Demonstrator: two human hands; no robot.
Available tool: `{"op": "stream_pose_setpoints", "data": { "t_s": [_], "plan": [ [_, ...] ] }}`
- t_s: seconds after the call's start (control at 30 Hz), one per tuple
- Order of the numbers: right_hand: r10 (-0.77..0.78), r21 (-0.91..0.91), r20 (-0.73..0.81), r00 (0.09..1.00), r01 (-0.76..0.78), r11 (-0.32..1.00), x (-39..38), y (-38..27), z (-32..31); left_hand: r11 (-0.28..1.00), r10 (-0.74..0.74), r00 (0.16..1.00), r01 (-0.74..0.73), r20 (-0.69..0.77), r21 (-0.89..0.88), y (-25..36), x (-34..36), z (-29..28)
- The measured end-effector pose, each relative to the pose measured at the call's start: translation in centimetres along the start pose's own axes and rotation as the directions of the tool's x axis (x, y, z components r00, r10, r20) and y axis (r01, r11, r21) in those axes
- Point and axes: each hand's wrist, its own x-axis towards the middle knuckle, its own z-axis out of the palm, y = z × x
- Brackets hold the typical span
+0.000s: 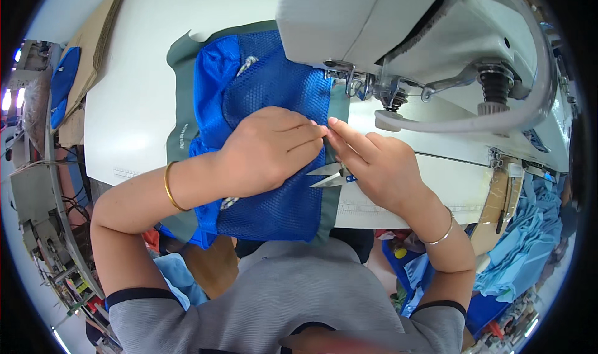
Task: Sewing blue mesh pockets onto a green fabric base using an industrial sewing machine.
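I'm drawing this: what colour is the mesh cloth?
The mesh cloth is bright blue; it shows best in the head view.

The person's 2 arms [140, 201] bent inward; the left hand [271, 148] lay back upward, its fingertips [321, 131] close against those of the right hand [380, 166].

I see mesh fabric [274, 89] on the table [143, 105], near and left of the sewing machine [367, 24]. Cardboard [91, 52] lies farther left.
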Motion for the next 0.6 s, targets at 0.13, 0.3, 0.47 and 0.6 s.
{"op": "stream_pose_setpoints", "data": {
  "t_s": [0.13,0.3,0.47,0.6],
  "plan": [
    [0.034,-0.022,-0.011,0.999,-0.035,0.999,0.5,0.7,0.3,1.000,-0.018,0.999,0.017,0.046,0.018,-0.7,0.4,-0.3],
    [0.060,-0.102,-0.019,0.998,-0.062,0.993,0.9,1.6,0.4,1.000,-0.026,0.997,0.026,0.073,0.005,-1.8,1.2,-0.2],
    [0.124,-0.117,0.087,0.988,-0.114,0.987,1.3,2.1,0.5,0.999,0.015,0.998,-0.017,0.054,0.030,-3.0,2.2,-0.2],
    [0.176,0.012,0.006,0.984,-0.176,0.984,1.0,1.3,0.6,0.987,0.001,0.997,-0.013,0.072,0.159,-2.4,2.3,-1.0]
  ]
}}
